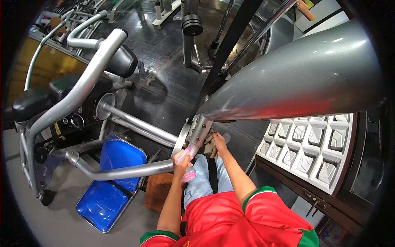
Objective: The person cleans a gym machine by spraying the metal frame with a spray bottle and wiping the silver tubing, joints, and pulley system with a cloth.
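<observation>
No readable text, labels or numbers

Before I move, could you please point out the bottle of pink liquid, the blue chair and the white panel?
Bottle of pink liquid (189, 176): head view, on its lower part.
Blue chair (101, 206): head view, on the lower pad.
White panel (327, 173): head view, on its lower-right raised shape.

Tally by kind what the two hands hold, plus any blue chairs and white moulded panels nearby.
Bottle with pink liquid, in the left hand: 1
Brownish cloth bundle, at the right hand: 1
Blue chair: 1
White moulded panel: 1
Total: 4
</observation>
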Available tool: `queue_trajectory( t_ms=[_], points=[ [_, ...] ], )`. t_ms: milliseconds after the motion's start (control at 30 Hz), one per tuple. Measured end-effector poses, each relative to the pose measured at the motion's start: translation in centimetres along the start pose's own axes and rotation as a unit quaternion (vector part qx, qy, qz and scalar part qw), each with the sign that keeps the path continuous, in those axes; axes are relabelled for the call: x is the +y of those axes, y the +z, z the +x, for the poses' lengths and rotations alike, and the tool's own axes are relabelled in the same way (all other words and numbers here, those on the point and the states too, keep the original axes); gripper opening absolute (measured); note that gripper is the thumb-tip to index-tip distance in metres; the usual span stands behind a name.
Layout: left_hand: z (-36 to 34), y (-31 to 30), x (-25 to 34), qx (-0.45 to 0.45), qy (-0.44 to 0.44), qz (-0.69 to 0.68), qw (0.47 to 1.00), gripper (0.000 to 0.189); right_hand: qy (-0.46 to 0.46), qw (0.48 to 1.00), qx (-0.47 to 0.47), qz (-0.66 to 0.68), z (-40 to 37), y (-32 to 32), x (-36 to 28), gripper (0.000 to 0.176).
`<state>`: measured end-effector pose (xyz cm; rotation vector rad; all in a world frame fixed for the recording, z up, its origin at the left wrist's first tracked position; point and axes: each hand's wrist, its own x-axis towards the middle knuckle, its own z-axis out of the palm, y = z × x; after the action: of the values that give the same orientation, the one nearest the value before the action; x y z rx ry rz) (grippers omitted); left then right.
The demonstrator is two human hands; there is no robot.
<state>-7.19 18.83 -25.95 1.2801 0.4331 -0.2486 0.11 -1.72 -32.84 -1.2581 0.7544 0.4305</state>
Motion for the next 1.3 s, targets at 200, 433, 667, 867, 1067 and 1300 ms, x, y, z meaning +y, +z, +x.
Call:
queue_trajectory(
  t_ms=[200, 433, 667, 867, 1067, 1300],
  points=[
    [0.0, -0.1, -0.2, -0.004, 0.015, 0.011, 1.000, 0.017, 0.054, 0.996, -0.057, 0.030, -0.3, -0.8, -0.7, 0.023],
    [-0.1, 0.5, 0.7, 0.010, -0.002, -0.013, 1.000, 0.014, -0.052, 0.992, 0.071, -0.091, -8.8, 3.8, -1.3, 0.032],
    [0.0, 0.4, 0.6, 0.014, -0.001, 0.014, 1.000, 0.016, -0.017, 0.991, 0.109, -0.069, -5.0, 3.5, 5.6, 0.035],
    [-0.1, 0.3, 0.6, 0.007, -0.010, -0.012, 1.000, 0.014, 0.075, 0.997, 0.026, 0.011, -3.3, 2.6, 4.0, 0.033],
    [-0.1, 0.4, 0.4, 0.019, 0.019, 0.011, 1.000, 0.015, 0.024, 0.997, 0.049, -0.061, -6.6, 3.4, 2.3, 0.036],
    [-0.1, 0.6, 1.1, 0.010, 0.024, 0.034, 0.999, 0.023, -0.065, 0.954, 0.127, -0.264, -10.7, 5.4, -2.1, 0.042]
  ],
)
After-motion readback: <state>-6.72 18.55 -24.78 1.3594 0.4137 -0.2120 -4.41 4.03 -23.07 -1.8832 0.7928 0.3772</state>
